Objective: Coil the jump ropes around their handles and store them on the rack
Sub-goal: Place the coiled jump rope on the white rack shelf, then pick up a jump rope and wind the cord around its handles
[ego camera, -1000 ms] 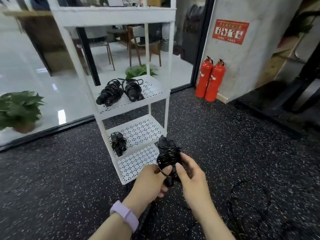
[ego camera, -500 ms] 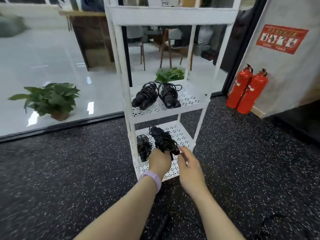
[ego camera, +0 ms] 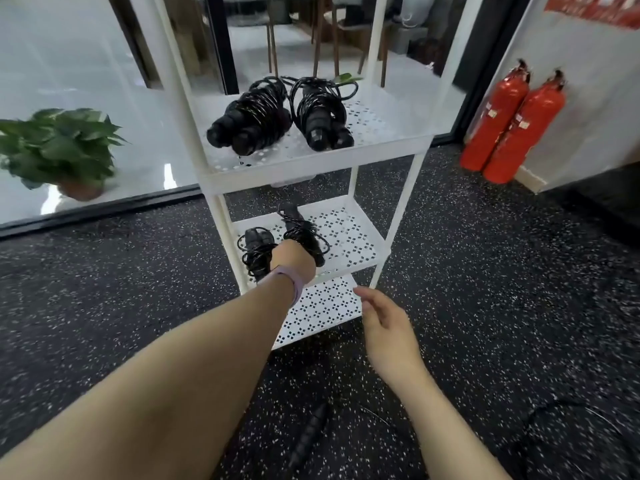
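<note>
A coiled black rope (ego camera: 304, 237) lies on the white rack's (ego camera: 398, 147) middle shelf, beside another (ego camera: 256, 251) at its left edge. Two more bundles (ego camera: 252, 123) (ego camera: 322, 116) lie side by side on the shelf above, toward its left.

White rack (ego camera: 398, 152) showing cutout-dot shelves; black jump ropes (ego camera: 277, 116); floor (ego camera: 485, 271) running black, white-speckled; two red extinguishers (ego camera: 512, 123) far right; green plant (ego camera: 59, 147) left; lilac wristband (ego camera: 294, 282).

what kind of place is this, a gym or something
Probably a gym: speckled rubber floor, coiled jump ropes on a white rack, and two red fire extinguishers by the wall.
</note>
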`<action>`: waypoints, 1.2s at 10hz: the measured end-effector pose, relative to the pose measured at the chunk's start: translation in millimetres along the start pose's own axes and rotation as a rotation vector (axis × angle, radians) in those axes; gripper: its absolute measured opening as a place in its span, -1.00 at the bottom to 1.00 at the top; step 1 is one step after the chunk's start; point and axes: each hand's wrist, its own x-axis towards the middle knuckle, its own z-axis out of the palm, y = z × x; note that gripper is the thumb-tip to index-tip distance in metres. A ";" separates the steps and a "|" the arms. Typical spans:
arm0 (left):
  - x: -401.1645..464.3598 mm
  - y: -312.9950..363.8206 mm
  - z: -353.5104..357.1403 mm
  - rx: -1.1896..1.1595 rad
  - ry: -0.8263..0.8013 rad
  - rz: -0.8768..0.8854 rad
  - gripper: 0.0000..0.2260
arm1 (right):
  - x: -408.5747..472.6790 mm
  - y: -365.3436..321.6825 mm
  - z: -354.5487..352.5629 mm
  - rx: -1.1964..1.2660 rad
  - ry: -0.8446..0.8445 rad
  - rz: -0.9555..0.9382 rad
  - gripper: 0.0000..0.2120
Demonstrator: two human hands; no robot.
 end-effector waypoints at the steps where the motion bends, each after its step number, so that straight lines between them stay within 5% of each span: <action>1: 5.7 0.1 6.5 0.038 -0.017 0.006 -0.75 | 6.4 15.5 3.4 0.034 0.003 0.017 -0.71; 2: 2.0 0.2 8.7 0.254 -0.099 0.050 -0.82 | 14.1 24.0 10.8 0.048 0.014 0.029 -0.71; 4: -10.6 -9.4 12.6 0.097 0.026 -0.041 -0.82 | 21.8 17.6 13.9 0.008 0.025 -0.018 -0.71; 5: -36.5 -7.3 8.8 0.085 0.251 0.100 -0.78 | 18.7 7.1 4.2 -0.001 0.044 -0.036 -0.71; 6: -60.1 -12.3 7.9 0.069 0.416 0.439 -0.88 | 5.3 3.8 -20.7 -0.052 0.049 -0.054 -0.70; 8: -107.8 -47.2 84.7 0.191 0.248 0.803 -0.81 | -66.8 57.7 -78.5 -0.212 0.146 0.011 -0.77; 9: -127.0 -85.4 129.2 0.306 0.054 0.809 -0.72 | -100.1 103.9 -92.4 -0.167 0.187 0.132 -0.81; 11: -135.2 -194.8 199.4 0.545 -0.331 0.234 -0.56 | -140.1 193.4 -68.2 -0.064 0.222 0.284 -0.81; 12: -134.2 -246.7 220.9 0.561 -0.428 0.000 -0.20 | -146.6 225.5 -44.2 -0.046 0.157 0.329 -0.80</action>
